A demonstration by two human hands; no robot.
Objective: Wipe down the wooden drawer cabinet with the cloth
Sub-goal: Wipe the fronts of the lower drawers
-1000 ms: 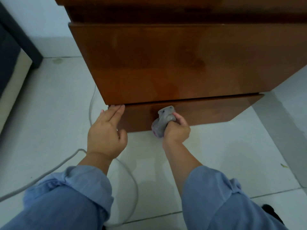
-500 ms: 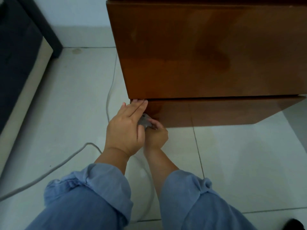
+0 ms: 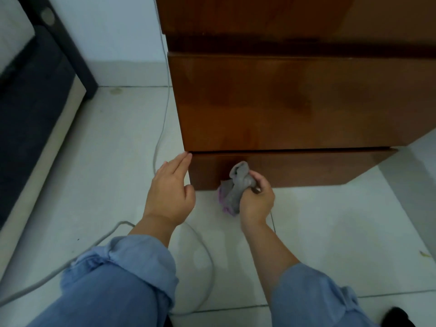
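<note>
Cabinet [image 3: 295, 102]: brown glossy wood, standing on the tiled floor [image 3: 330, 232]; a tall drawer front above, and a low bottom panel [image 3: 295, 168] set just under it, right at the floor.
Cloth [image 3: 236, 187]: grey with a pink edge, bunched up, its top pressed against the bottom panel near the cabinet's left corner, its lower end hanging close to the floor.
Right hand [image 3: 256, 199]: fingers curled tight round the cloth, holding it to the panel.
Left hand [image 3: 169, 192]: flat and holding nothing, fingers straight and together, fingertips [image 3: 187, 156] at the cabinet's left corner where the drawer front meets the bottom panel.
Cable [image 3: 162, 119]: grey, runs down the wall beside the cabinet's left side, then loops across the floor under both forearms.
Step in hand: likely wiping the bottom panel.
Risk, cloth: so wadded that little of it meets the wood; streaks or missed strips could be left along the panel's lower edge.
Risk, dirt: the hanging end may drag on the floor and carry grit back onto the glossy wood.
Risk, cable: a wide sweep toward the cabinet's left corner could snag the loop.
</note>
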